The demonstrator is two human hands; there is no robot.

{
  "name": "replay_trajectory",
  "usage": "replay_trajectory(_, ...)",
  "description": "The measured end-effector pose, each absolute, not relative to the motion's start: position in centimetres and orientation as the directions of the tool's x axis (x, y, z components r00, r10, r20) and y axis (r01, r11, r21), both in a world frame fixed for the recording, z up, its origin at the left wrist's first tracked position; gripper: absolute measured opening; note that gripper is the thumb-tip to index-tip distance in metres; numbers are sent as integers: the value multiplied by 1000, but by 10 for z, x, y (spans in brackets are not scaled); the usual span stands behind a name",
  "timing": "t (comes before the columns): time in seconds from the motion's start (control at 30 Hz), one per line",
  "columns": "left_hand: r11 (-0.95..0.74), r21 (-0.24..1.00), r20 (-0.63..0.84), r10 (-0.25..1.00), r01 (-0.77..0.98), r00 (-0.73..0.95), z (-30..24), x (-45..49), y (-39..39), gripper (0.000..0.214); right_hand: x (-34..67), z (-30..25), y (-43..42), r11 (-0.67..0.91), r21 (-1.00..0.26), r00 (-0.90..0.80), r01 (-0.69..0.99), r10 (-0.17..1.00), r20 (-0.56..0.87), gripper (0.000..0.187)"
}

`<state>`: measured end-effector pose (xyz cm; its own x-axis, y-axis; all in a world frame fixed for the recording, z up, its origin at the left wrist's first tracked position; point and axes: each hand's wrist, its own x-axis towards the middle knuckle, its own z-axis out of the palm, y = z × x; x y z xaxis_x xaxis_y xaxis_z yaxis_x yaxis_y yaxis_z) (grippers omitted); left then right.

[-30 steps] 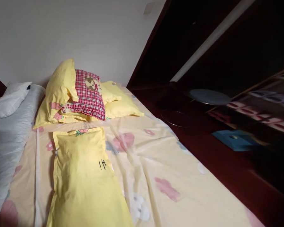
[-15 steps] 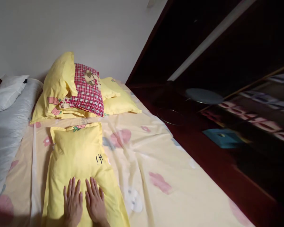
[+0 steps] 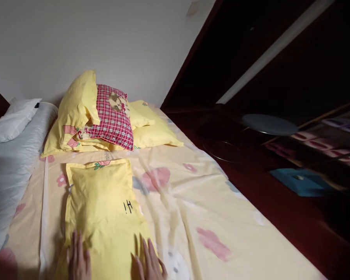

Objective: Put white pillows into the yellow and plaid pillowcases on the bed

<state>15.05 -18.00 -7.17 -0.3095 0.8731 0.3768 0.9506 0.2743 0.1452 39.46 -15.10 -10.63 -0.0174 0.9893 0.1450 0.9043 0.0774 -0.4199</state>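
Observation:
A yellow pillow (image 3: 105, 206) with "Hi!" printed on it lies flat on the bed, running down to the bottom edge of the view. My left hand (image 3: 79, 258) is at the pillow's left side with fingers stretched out. Over its right side is my right hand (image 3: 150, 262), fingers extended and apart, casting a shadow on the cloth. Neither hand grips anything. Both wrists are cut off by the frame. Whether the palms touch the pillow, I cannot tell.
At the head of the bed, a red plaid cushion (image 3: 113, 116) leans among yellow pillows (image 3: 72, 101). A grey-white mattress roll (image 3: 17, 167) with a white pillow (image 3: 14, 120) lies left. Right of the patterned sheet (image 3: 186, 210) are a round stool (image 3: 270, 124) and a blue box (image 3: 300, 182).
My hands have spread from the pillow's middle toward its two sides and come lower in the view. The pillow's surface looks flatter. The view has shifted slightly.

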Motion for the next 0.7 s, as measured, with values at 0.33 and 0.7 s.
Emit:
replay_trajectory(0.33, -21, 28, 358, 934, 999, 10, -70, 165, -126, 55, 368, -126, -104, 224, -411, -240, 884, 971, 13, 57)
replay_trajectory(0.7, 109, 212, 351, 919, 971, -180, -40, 192, -60, 23, 327, -96, 21, 200, -392, -132, 898, 972, 194, 55)
